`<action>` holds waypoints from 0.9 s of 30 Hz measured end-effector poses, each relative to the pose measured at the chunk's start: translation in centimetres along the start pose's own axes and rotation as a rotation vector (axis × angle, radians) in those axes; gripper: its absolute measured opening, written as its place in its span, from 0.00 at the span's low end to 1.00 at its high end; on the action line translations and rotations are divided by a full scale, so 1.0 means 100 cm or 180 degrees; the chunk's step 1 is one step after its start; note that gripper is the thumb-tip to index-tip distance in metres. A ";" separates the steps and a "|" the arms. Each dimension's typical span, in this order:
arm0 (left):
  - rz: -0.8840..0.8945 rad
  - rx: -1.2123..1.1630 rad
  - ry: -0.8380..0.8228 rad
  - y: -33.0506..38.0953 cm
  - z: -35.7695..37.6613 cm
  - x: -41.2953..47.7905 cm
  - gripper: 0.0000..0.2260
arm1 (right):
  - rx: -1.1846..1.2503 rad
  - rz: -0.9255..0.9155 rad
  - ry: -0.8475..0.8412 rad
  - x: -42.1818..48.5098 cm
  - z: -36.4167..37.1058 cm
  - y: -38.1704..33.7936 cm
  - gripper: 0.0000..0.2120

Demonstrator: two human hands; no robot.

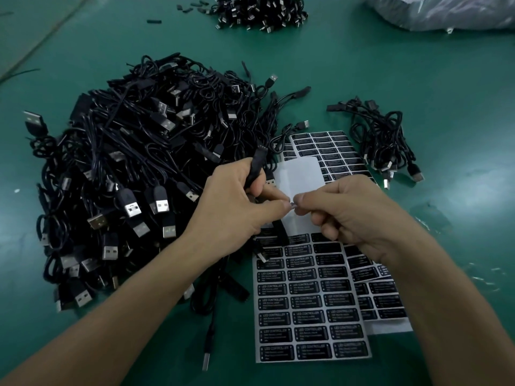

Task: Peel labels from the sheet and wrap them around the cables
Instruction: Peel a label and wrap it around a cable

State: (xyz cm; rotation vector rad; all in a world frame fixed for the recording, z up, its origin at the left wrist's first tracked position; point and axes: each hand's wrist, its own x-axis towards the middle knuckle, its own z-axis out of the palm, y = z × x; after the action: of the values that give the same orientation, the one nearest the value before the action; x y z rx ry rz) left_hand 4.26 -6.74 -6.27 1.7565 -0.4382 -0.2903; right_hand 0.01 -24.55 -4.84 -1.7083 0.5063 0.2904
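My left hand [237, 201] grips a black cable controller [256, 169] that sticks up from the fist; its cord hangs down to a USB plug [205, 360] on the mat. My right hand [351, 213] has curled fingers and pinches something small against the left fingertips [292, 205]; too small to tell if it is a label. Both hands hover above a sheet of black LED CONTROLLER labels [309, 307], whose upper part is bare white backing [301, 176]. More label sheets [384, 302] lie under it and behind it [334, 151].
A big heap of black USB cables [133, 168] fills the green mat to the left. A small bundle of cables [381, 140] lies at the right. Another pile [259, 12] sits at the far edge, beside a crumpled plastic bag [446, 9].
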 end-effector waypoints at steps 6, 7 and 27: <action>-0.0018 0.0005 0.0139 -0.001 0.000 0.001 0.20 | 0.0234 -0.0507 0.0234 0.001 -0.002 0.000 0.09; -0.0065 -0.0031 0.0188 0.000 0.000 0.001 0.18 | 0.0309 -0.0641 0.0291 0.001 -0.003 0.000 0.08; -0.0572 -0.0357 0.0077 0.006 -0.001 0.001 0.13 | 0.0429 -0.1144 0.0197 0.000 -0.005 0.001 0.07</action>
State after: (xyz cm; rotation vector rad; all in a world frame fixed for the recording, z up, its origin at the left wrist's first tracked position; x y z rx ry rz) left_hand 4.35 -6.83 -5.69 1.6900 -0.2419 -0.4131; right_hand -0.05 -25.04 -4.80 -1.6441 0.2495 -0.0546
